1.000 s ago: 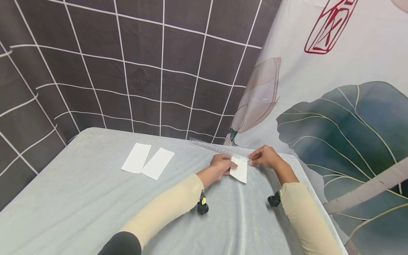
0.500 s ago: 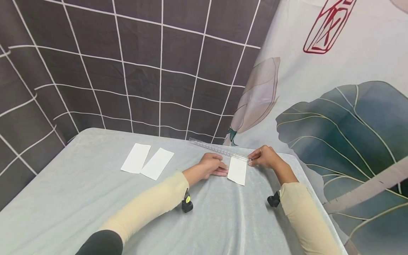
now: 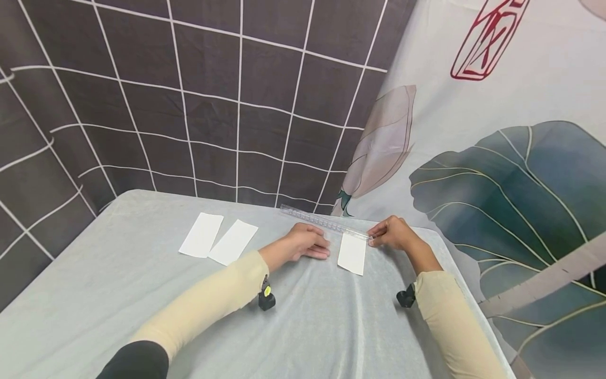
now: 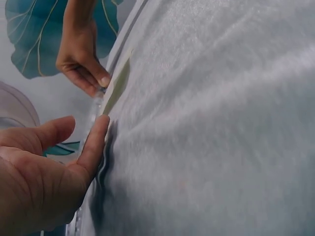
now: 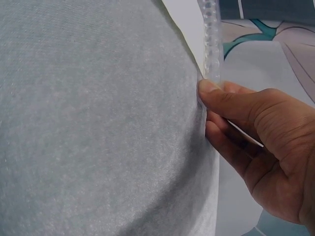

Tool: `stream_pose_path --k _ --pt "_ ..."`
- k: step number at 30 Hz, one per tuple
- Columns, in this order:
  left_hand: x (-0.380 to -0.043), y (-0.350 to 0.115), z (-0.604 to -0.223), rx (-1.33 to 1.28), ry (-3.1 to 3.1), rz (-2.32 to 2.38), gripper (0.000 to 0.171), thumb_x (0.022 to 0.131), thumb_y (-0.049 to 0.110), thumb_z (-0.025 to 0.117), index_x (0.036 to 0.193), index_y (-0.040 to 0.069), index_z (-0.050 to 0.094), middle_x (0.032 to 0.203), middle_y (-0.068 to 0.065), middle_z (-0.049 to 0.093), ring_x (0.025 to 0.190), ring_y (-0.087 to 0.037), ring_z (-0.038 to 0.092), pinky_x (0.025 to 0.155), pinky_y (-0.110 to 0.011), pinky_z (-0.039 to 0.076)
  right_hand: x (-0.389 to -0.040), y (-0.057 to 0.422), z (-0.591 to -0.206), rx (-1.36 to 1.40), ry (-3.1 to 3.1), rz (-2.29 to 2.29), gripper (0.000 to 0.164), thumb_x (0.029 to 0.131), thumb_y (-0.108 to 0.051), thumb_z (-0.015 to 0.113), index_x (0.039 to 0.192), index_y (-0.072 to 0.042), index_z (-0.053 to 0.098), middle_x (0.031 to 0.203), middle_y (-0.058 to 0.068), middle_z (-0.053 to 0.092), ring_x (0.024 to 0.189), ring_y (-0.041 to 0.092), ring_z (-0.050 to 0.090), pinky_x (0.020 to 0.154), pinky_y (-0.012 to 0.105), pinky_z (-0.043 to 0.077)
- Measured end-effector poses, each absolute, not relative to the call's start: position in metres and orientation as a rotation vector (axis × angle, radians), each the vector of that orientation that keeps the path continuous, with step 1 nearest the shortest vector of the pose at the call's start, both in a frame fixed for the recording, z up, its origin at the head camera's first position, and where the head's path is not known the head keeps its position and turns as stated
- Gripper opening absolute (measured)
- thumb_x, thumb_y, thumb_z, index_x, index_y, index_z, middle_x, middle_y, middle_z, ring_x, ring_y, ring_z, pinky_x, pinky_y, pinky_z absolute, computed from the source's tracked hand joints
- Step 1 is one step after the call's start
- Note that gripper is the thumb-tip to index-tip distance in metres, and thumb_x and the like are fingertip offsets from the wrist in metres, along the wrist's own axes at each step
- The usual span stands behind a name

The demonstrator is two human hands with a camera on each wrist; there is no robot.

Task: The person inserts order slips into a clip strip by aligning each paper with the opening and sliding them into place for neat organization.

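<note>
A clear plastic ruler (image 3: 322, 222) lies slantwise near the far edge of the cloth-covered table (image 3: 303, 326). At its right end the right hand (image 3: 394, 233) pinches it between thumb and fingers, as the right wrist view also shows with the ruler (image 5: 211, 44). A white piece of paper (image 3: 352, 255) lies with its top edge at the ruler, slightly raised off the cloth in the left wrist view (image 4: 117, 88). Just left of this paper, apart from it, the left hand (image 3: 306, 242) rests on or just above the cloth, fingers extended, holding nothing.
Two more white paper rectangles (image 3: 201, 235) lie to the left, their lower corners nearly meeting. A dark gridded curtain (image 3: 213, 121) hangs behind the table, and a lotus-patterned cloth (image 3: 440, 131) hangs at the right.
The left hand has let go of the paper and moved left, and the paper now lies flatter. The right hand has stayed at the ruler's end.
</note>
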State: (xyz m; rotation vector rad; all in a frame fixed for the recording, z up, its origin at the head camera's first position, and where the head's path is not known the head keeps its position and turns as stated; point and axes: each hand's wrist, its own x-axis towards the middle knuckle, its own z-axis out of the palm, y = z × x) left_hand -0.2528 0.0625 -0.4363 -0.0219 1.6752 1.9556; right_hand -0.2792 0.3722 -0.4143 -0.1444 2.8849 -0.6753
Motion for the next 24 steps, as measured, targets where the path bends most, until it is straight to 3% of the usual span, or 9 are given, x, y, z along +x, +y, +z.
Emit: stream_pose_path --k 4,10,17,24 --pt "-0.255 0.053 -0.439 -0.021 1.688 1.956 0.053 0.097 -0.012 0.075 0.147 -0.014 0.058 0.118 -0.028 0.08 0.091 -0.031 0.086 0.091 -0.042 0.074 -0.279 0.372 -0.415 -0.147 2.884 -0.681 0.029 0.087 -0.013 0.099 0.112 -0.003 0.089 0.107 0.014 0.088 0.102 0.027 0.084 0.088 0.041 0.069" --pt "-0.253 0.04 -0.439 -0.035 1.71 1.957 0.051 0.096 -0.013 0.075 0.145 -0.014 0.061 0.12 -0.03 0.081 0.086 -0.028 0.085 0.088 -0.041 0.075 -0.279 0.37 -0.415 -0.14 2.887 -0.677 0.029 0.087 -0.013 0.099 0.112 -0.003 0.089 0.108 0.014 0.088 0.101 0.025 0.084 0.086 0.038 0.069" --pt "-0.252 0.027 -0.439 -0.031 1.723 1.953 0.048 0.096 -0.013 0.075 0.142 -0.014 0.06 0.108 -0.021 0.08 0.087 -0.028 0.085 0.089 -0.041 0.075 -0.279 0.37 -0.415 -0.118 2.892 -0.663 0.029 0.088 -0.014 0.098 0.113 -0.004 0.089 0.109 0.013 0.088 0.101 0.025 0.083 0.086 0.038 0.069" --pt "-0.254 0.014 -0.439 -0.047 1.744 1.961 0.047 0.098 -0.013 0.074 0.143 -0.014 0.061 0.123 -0.032 0.08 0.085 -0.027 0.085 0.089 -0.041 0.075 -0.279 0.371 -0.414 -0.116 2.883 -0.683 0.029 0.087 -0.013 0.099 0.113 -0.003 0.089 0.107 0.013 0.088 0.098 0.022 0.082 0.082 0.033 0.066"
